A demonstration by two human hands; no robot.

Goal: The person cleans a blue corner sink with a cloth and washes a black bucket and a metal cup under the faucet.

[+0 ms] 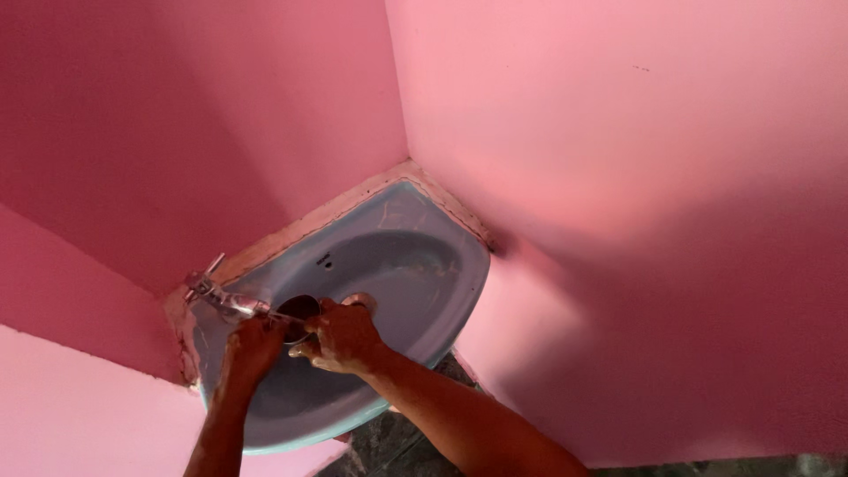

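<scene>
A pale blue wash basin (415, 256) is fixed in the corner of pink walls. A chrome tap (221, 299) sits at its left rim, spout pointing over the bowl. My left hand (253, 346) is under the spout, fingers curled. My right hand (343, 336) is beside it, closed around a small dark round object (299, 308), a cup or drain fitting; I cannot tell which. Both hands are together inside the bowl. What the left hand grips is hidden.
Pink walls (618, 177) close in on both sides of the basin. A rough mortar seam (353, 199) runs along the basin's back edge. Dark mottled floor (389, 442) shows below the basin's front rim.
</scene>
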